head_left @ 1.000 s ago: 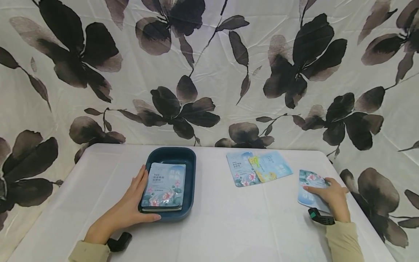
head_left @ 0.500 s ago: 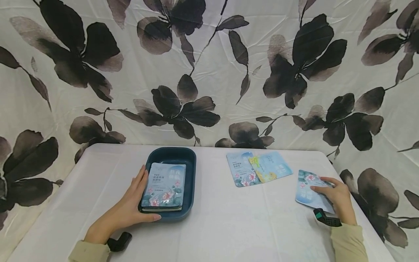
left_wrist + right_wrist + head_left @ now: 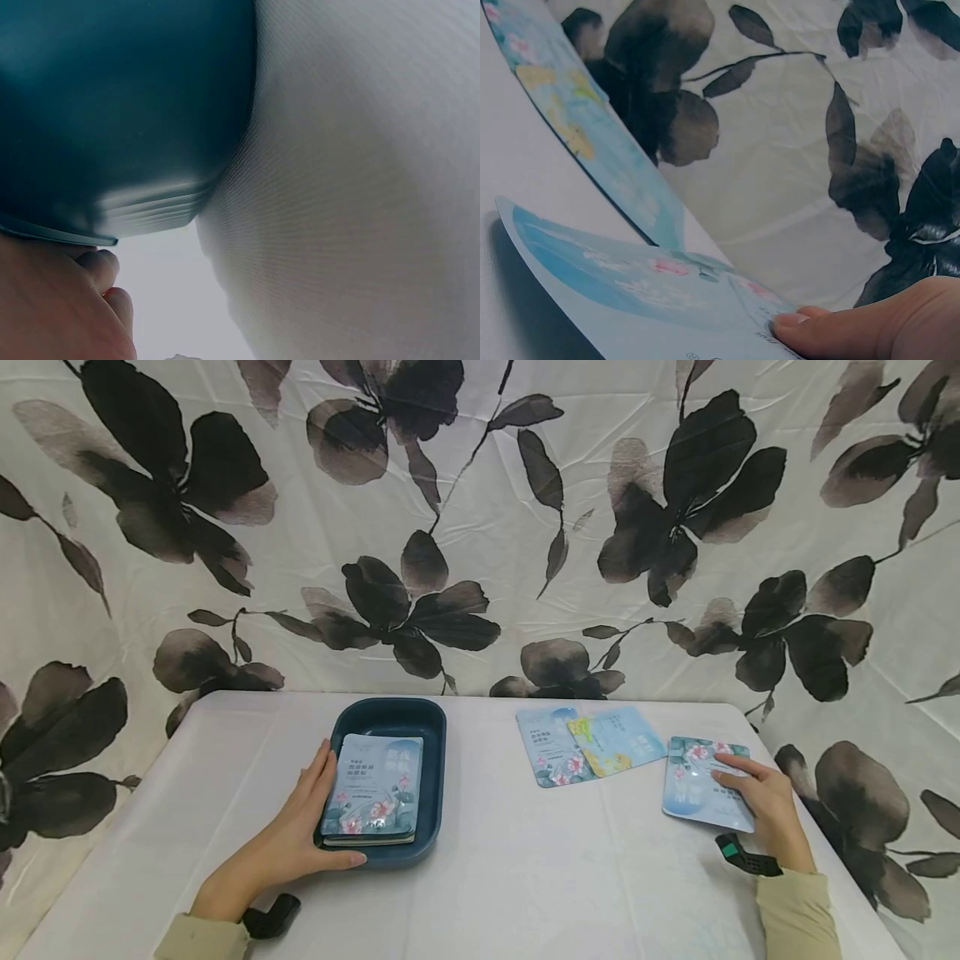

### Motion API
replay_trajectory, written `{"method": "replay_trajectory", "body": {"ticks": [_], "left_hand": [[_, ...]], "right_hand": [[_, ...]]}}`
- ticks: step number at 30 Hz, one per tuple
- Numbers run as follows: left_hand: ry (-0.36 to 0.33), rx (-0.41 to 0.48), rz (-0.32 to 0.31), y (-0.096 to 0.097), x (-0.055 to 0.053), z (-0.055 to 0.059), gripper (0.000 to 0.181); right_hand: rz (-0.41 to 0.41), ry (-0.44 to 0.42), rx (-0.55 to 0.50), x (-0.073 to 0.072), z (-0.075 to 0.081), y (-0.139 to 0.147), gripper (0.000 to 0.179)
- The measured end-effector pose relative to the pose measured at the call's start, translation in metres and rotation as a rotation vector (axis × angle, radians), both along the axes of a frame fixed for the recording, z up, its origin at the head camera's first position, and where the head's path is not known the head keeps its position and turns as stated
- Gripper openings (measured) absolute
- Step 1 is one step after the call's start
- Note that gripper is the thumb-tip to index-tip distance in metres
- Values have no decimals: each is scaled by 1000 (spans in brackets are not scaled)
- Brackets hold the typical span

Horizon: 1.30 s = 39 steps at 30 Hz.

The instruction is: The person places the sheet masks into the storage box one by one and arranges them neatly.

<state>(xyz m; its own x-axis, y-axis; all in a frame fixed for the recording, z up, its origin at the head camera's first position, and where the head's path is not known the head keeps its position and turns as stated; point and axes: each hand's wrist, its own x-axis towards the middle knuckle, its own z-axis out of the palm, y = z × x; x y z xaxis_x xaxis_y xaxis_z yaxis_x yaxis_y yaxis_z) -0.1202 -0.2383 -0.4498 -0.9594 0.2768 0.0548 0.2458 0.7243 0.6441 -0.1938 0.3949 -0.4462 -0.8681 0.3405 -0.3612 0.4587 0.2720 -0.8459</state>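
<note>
A dark teal tray [image 3: 433, 777] stands on the table, with a stack of flat blue floral packets [image 3: 377, 789] lying inside. My left hand [image 3: 288, 835] rests against its left side and near corner, fingers straight along the rim and thumb stretched along the front. In the left wrist view the tray wall [image 3: 127, 105] fills the upper left. At the right, my right hand [image 3: 772, 802] pinches one flat blue packet [image 3: 697, 785] by its right edge, thumb on the printed face. The right wrist view shows this packet [image 3: 630, 285] tilted and slightly bowed; the fingers behind it are hidden.
Two more flat packets lie overlapping near the back edge: a floral one [image 3: 551, 747] partly beneath a light blue and yellow one [image 3: 618, 739]. A white cloth covers the table [image 3: 525, 877]. Behind it hangs a curtain [image 3: 480, 527] with dark flowers.
The packet in my right hand has shifted left and away from me, turning, so it now sits close to the overlapping pair. My left hand and the tray hold their place.
</note>
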Motion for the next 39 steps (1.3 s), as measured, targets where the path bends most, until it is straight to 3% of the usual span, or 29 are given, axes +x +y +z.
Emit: {"method": "replay_trajectory", "body": {"ticks": [17,39], "left_hand": [[-6,9,2,0,0,2,140],[-22,-9,14,0,1,3,142]], "right_hand": [[112,122,20,-14,5,-38,50],[266,129,-246,-13,16,-107,45]]}}
